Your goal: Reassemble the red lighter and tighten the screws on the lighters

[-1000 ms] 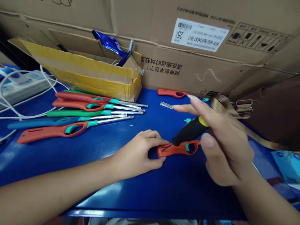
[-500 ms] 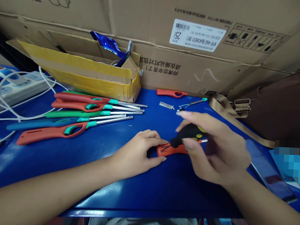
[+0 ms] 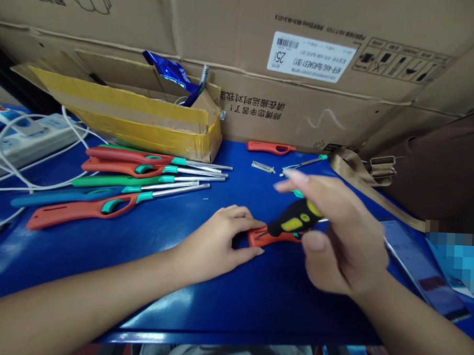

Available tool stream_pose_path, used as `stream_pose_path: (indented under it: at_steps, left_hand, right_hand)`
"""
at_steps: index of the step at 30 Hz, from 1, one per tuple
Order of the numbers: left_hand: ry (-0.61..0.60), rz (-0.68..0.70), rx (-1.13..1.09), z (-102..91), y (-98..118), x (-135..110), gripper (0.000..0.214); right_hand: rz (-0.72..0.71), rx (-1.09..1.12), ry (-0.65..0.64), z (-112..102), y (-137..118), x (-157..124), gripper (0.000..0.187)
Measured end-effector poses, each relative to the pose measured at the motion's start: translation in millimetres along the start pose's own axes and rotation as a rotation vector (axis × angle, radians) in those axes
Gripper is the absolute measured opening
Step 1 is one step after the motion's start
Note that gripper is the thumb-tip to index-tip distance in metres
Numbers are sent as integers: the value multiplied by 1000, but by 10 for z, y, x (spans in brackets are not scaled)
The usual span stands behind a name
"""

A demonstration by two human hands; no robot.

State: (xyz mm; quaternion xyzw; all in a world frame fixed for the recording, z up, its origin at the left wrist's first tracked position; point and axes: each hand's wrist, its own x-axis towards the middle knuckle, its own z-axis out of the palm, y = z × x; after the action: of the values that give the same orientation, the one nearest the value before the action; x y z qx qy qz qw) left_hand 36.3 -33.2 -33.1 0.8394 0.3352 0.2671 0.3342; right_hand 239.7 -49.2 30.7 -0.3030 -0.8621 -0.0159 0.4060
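Note:
My left hand [image 3: 218, 240] pinches the near end of an orange lighter handle [image 3: 262, 236] that lies on the blue table [image 3: 184, 301]. My right hand [image 3: 336, 239] grips a black-and-yellow screwdriver [image 3: 293, 222], whose tip meets the orange handle beside my left fingertips. The forefinger of my right hand is stretched out over the tool. The right end of the orange piece is hidden behind my right hand.
Several long orange, green and blue lighters [image 3: 119, 180] lie in a row at left. A taped yellow box [image 3: 137, 115] and large cartons [image 3: 304, 70] stand behind. An orange shell [image 3: 270, 146], a metal piece [image 3: 263, 166], a power strip [image 3: 30, 132], a brown bag [image 3: 445, 171] and a phone [image 3: 417, 264] surround the hands.
My right hand has turned the screwdriver in place, so its yellow panel now faces up. My left hand and the orange handle have stayed still.

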Motion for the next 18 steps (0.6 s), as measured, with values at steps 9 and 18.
stream_pose_path:
  at_steps: [9,18]
  left_hand:
    - [-5,-4,-5,-8,14,11,19]
    - [-11,-11,-15,-1,21,8,18]
  right_hand:
    - [-25,-121,38,-22,85,1,39]
    - [-20,-57,9,-28,107,9,36]
